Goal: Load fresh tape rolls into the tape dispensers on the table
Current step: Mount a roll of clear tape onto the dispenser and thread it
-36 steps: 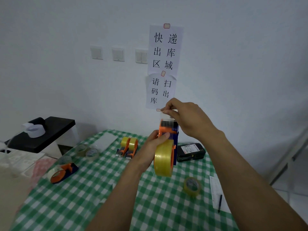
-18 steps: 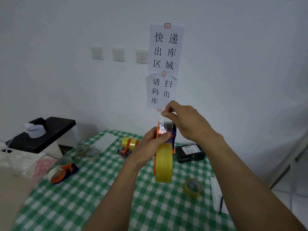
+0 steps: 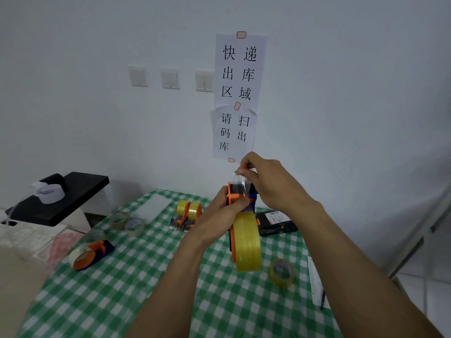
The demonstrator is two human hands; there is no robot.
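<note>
Over gingham cloth [image 3: 122, 301], glossy round tape roll [image 3: 247, 242]

A green-and-white checked tablecloth [image 3: 122, 289] lies over the table. The raised plastic tape dispenser [image 3: 234, 196] is orange with blue parts, its wide tape roll [image 3: 247, 242] is translucent yellow, and the tape strip [image 3: 241, 182] at its top is colourless. Two standing dispensers [image 3: 188, 213] farther back are orange and blue with yellow rolls. A lying dispenser [image 3: 91, 254] at the left is also orange and blue. The loose small roll [image 3: 281, 272] is pale yellow. White paper signs [image 3: 240, 69] bear black characters and red-edged stickers.
</note>
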